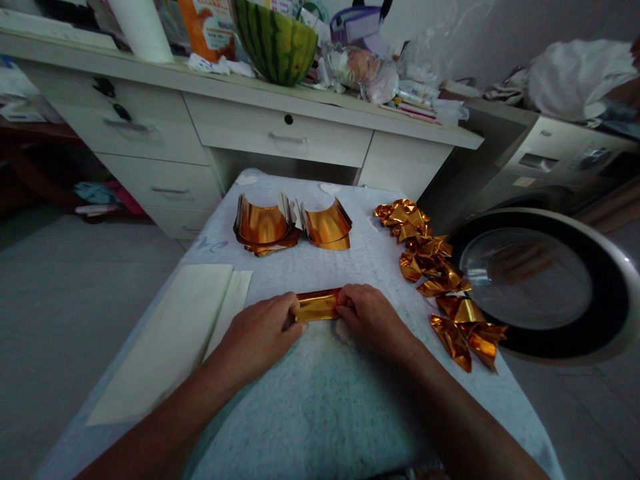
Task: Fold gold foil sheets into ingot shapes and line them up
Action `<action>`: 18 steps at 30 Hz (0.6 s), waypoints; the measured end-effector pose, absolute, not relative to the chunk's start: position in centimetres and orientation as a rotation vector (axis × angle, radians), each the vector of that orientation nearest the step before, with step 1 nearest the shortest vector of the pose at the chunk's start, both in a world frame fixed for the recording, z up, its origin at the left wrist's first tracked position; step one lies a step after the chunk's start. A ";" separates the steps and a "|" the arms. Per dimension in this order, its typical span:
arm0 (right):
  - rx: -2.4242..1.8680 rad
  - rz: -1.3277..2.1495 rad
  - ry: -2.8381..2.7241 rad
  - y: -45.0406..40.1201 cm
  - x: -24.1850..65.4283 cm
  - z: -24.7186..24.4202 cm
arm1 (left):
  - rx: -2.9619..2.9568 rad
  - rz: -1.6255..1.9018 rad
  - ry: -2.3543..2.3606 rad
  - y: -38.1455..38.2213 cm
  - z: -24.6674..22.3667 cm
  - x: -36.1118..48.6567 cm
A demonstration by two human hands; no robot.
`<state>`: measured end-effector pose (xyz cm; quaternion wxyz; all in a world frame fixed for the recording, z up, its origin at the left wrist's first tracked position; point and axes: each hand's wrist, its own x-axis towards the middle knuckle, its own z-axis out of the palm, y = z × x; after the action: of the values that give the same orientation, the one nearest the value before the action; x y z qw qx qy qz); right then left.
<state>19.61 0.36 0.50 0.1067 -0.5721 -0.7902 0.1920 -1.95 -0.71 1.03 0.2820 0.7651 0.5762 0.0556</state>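
Note:
A strip of shiny gold foil paper is stretched between my two hands, low over the cloth-covered table. My left hand pinches its left end with thumb and fingers. At the right end, my right hand grips it with curled fingers. Beyond the hands stand two stacks of curved gold foil sheets, a left stack and a right stack. To the right lies a row of folded gold foil pieces. White paper sheets lie flat to the left of my left hand.
The table wears a pale blue cloth. Behind it is a white desk with drawers, bearing a cut watermelon, an orange packet and plastic bags. An open washing machine door juts beside the table's right edge.

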 end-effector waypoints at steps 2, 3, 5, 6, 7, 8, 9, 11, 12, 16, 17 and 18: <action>-1.686 0.567 -2.324 0.3 19.6 0.5 | 2.029 0.171 1.544 -0.7 0.9 -2.0; -1.688 0.573 -2.322 0.3 19.7 0.5 | 2.022 0.177 1.540 -0.7 0.9 -2.0; -1.687 0.582 -2.321 0.3 19.7 0.4 | 2.019 0.179 1.529 -0.6 0.8 -2.0; -1.684 0.582 -2.320 0.3 19.7 0.4 | 2.020 0.179 1.523 -0.6 0.8 -2.1; -1.680 0.578 -2.322 0.3 19.7 0.4 | 2.022 0.180 1.521 -0.6 0.8 -2.0; -1.677 0.573 -2.324 0.3 19.7 0.4 | 2.026 0.179 1.522 -0.5 0.8 -2.0; -1.679 0.567 -2.327 0.3 19.7 0.3 | 2.032 0.178 1.528 -0.5 0.7 -2.0; -1.688 0.564 -2.328 0.4 19.7 0.3 | 2.050 0.166 1.546 -0.5 0.8 -1.8; -1.695 0.568 -2.326 0.4 19.7 0.3 | 2.060 0.153 1.560 -0.4 0.8 -1.6; -1.702 0.594 -2.320 0.5 19.7 0.3 | 2.100 0.069 1.610 -0.5 1.2 -1.2; -1.701 0.597 -2.321 0.5 19.7 0.3 | 2.114 0.050 1.614 -0.5 1.2 -1.1; -1.700 0.598 -2.322 0.5 19.7 0.3 | 2.126 0.035 1.615 -0.6 1.3 -1.0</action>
<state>19.72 0.51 0.35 0.1011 -0.5753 -0.7860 0.2024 -1.04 -0.56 1.28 0.2336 0.7743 0.5880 0.0127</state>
